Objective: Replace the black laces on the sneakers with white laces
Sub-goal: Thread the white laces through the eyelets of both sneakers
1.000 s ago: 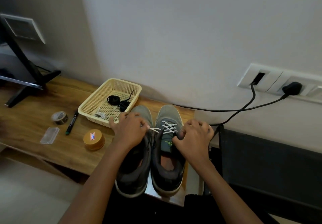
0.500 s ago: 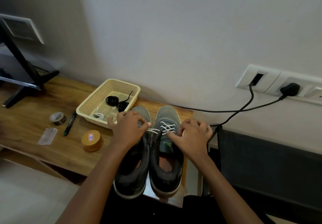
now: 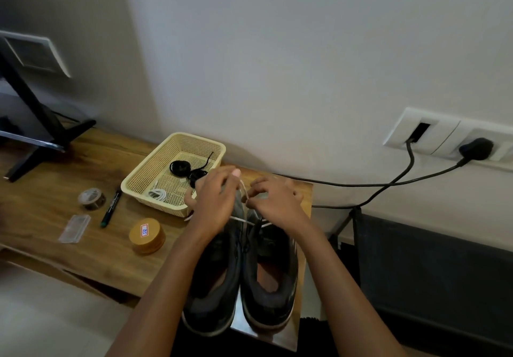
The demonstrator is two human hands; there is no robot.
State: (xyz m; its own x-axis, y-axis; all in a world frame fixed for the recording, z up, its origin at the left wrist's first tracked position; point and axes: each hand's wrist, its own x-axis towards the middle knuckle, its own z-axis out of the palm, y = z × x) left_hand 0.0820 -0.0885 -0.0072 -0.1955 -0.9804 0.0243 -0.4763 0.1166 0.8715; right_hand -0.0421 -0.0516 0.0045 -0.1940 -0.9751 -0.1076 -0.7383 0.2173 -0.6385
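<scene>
Wooden tabletop (image 3: 55, 167) against a pale wall; white socket plate (image 3: 433, 134) with black cables (image 3: 333, 183) at right. Pair of dark grey fabric sneakers (image 3: 273, 281) stands at the tabletop's right end, side by side and touching, heels toward the camera. Left hand (image 3: 213, 204) and right hand (image 3: 274, 201) are raised over the toe end, close together, fingers curled. Each pinches a stretch of thin white cord lace (image 3: 242, 219), which runs taut down to the eyelets of the sneaker on the right. The lacing under the hands is hidden, so the number of rows filled cannot be told. Cream plastic mesh basket (image 3: 163, 208), just beside the sneaker on the left, holds coiled black cord laces (image 3: 180, 167) and a bundled spare white lace (image 3: 158, 194). Judgement: the black laces are out, one sneaker is mid-threading, and the other probably remains to be done. For this step, draw both ends to equal length before the next crossing. Take up slack row by row, keep the cord untwisted, and pull along the shoe rather than upward so it stays seated. Grey tape roll (image 3: 91, 198), black marker pen (image 3: 111, 208) and round tan tin (image 3: 147, 235) lie well left of the sneakers.
</scene>
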